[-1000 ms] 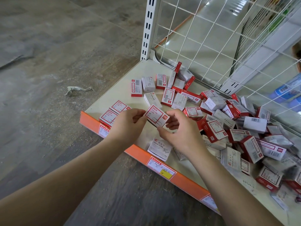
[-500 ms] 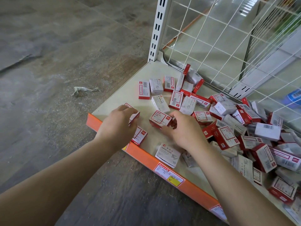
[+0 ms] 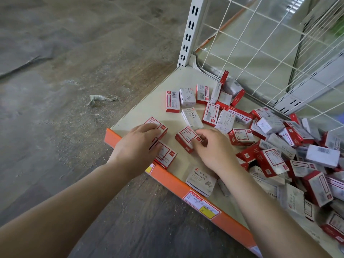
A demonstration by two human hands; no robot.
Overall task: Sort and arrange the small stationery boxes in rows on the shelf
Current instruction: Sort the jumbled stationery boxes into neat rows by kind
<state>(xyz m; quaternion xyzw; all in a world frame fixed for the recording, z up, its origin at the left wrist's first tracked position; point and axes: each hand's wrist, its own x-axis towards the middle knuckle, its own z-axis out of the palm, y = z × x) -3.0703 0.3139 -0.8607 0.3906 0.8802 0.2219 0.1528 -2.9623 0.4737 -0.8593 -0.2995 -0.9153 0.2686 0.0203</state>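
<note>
Your left hand [image 3: 136,146] lies flat with straight fingers over two red boxes [image 3: 163,153] at the shelf's [image 3: 149,107] front left corner, pressing them into place. Your right hand [image 3: 212,146] pinches a third red box [image 3: 186,136] just beside them, fingers curled on its near edge. The loose pile [image 3: 279,151] fills the shelf's right side. These look light, stiff cardboard, likely to skid; take each by its long sides and slide it square.
</note>
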